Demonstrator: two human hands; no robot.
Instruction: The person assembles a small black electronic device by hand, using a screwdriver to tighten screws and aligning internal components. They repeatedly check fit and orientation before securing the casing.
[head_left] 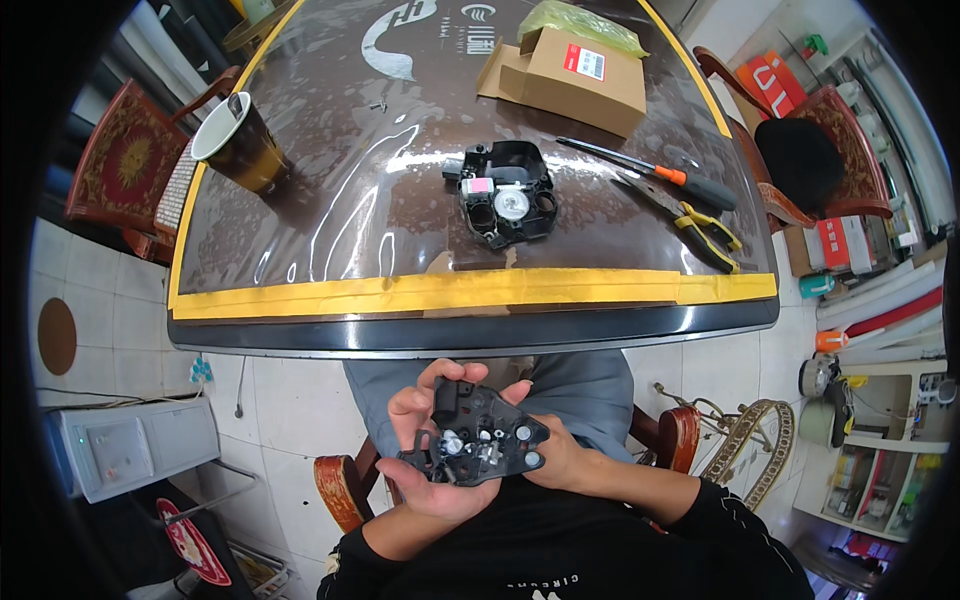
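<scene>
Above my lap I hold a black lock mechanism [487, 440], a flat part with round metal rivets and small silver pieces on its face. My left hand [440, 497] is closed round its left side, thumb along the lower edge and fingers at the top. My right hand [560, 455] grips it from the right, with most of its fingers hidden behind it. On the table ahead lies an open black housing [545, 205] with a white gear wheel [512, 204] and a pink-labelled block inside.
Right of the housing lie a screwdriver [700, 187] and yellow-black pliers [690, 225]. Behind stands an open cardboard box [590, 85] beside a yellow-green plastic bag [580, 25]. A paper cup [245, 145] stands at left, small screws [378, 106] nearby. Yellow tape [430, 292] lines the table edge.
</scene>
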